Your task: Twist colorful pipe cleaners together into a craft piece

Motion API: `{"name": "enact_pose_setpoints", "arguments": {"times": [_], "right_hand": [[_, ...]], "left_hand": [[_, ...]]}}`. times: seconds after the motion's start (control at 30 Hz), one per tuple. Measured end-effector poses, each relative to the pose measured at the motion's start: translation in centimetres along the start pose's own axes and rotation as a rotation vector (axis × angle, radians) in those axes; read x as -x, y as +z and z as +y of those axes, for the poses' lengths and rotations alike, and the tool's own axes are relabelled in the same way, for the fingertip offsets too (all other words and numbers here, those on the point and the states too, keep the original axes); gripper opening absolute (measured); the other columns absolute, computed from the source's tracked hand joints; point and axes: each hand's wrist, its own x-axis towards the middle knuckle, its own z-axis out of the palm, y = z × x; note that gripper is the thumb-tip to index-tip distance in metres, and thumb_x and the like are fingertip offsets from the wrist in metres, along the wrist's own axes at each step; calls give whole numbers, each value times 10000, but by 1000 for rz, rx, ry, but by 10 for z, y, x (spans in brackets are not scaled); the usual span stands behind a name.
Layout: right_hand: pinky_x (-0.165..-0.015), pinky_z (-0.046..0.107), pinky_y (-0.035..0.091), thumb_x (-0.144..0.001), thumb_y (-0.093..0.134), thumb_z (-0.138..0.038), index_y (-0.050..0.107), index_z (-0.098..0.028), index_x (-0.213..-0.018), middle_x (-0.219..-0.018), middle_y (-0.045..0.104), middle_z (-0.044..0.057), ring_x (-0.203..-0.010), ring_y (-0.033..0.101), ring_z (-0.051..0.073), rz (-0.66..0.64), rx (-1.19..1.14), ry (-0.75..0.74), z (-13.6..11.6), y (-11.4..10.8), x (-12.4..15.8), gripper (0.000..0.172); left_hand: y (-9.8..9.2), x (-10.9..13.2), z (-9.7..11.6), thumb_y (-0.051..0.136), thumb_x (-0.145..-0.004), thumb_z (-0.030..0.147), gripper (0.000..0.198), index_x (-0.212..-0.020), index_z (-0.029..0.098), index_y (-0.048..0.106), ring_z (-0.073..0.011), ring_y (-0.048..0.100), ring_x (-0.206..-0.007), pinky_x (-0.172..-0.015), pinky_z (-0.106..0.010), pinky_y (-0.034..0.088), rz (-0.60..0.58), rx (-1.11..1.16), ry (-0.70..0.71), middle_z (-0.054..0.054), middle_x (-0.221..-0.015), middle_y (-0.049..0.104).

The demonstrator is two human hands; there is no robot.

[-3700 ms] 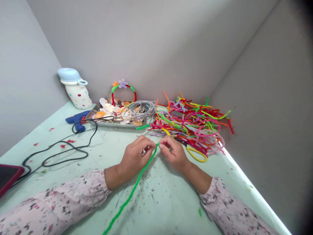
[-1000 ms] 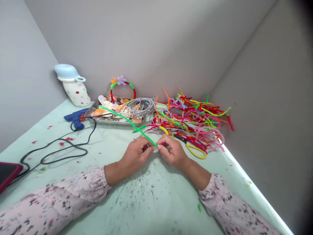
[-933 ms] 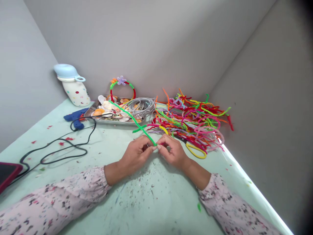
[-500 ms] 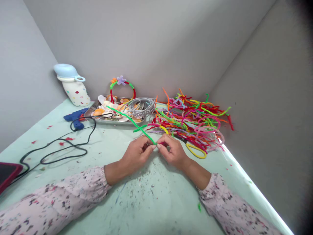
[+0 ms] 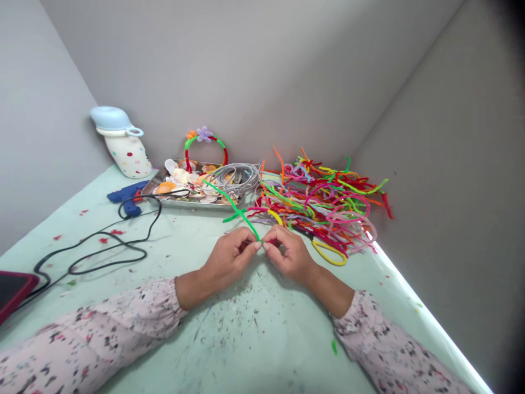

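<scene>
1. While the left hand point(image 5: 229, 260) and right hand point(image 5: 291, 254) meet over the middle of the table point(image 5: 266, 339), their fingertips narrowly pinch one end of a green pipe cleaner point(image 5: 235, 208).
2. Its fuzzy, slightly wavy length rises loose toward the table's far edge. The work looks underway, not finished: this long tail seems unused, and the fingers hide how much is worked. Something red shows beside the right fingertips, too covered to identify.
3. Beyond, toward the far edge, a shallow metal tray point(image 5: 197, 206) carries smooth, curved shells point(image 5: 182, 176) and coiled grey wire point(image 5: 240, 178); a fuzzy, flower-topped hoop point(image 5: 225, 157) standing there appears complete.
4. Near the far right corner, soft, tangled pipe cleaners point(image 5: 315, 200) partly cover yellow-handled scissors point(image 5: 333, 263).
</scene>
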Motion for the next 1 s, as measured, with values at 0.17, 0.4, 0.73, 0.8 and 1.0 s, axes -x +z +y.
{"name": "enact_pose_setpoints", "arguments": {"times": [0.17,0.4,0.73,0.8,1.0], "right_hand": [[-620,287,419,-856,520,-177,546,-203,-848,-738,545,10,-652,508,147,-1,3,-20,-1,1,-1,38],[-622,290,416,-856,524,-172,552,-200,-863,-745,545,16,-670,505,154,-12,8,-32,1,2,0,40],[-642,299,412,-860,521,-173,547,-201,-857,-745,547,15,-683,503,157,1,41,-13,1,2,0,38],[-640,296,412,-860,522,-176,548,-202,-854,-744,552,13,-683,507,156,6,41,8,1,2,0,37],[-609,283,404,-855,528,-186,554,-199,-839,-724,534,0,-645,499,143,26,34,43,1,2,-1,33]], "left_hand": [[1,0,-2,521,-890,330,229,-746,154,547,-103,471,-592,-540,-211,361,-10,36,-18,22,-625,526],[1,1,-4,521,-888,345,237,-745,156,543,-102,470,-580,-531,-210,363,-22,74,-50,27,-609,519],[1,-1,-2,511,-889,327,216,-757,158,540,-104,457,-572,-523,-211,351,-24,40,-48,29,-600,509],[1,-1,-1,504,-894,327,212,-769,159,539,-105,459,-580,-528,-211,355,-26,27,-40,27,-613,515],[0,-1,0,496,-887,274,154,-784,163,525,-107,460,-596,-538,-212,360,-36,8,-24,24,-640,519]]}}
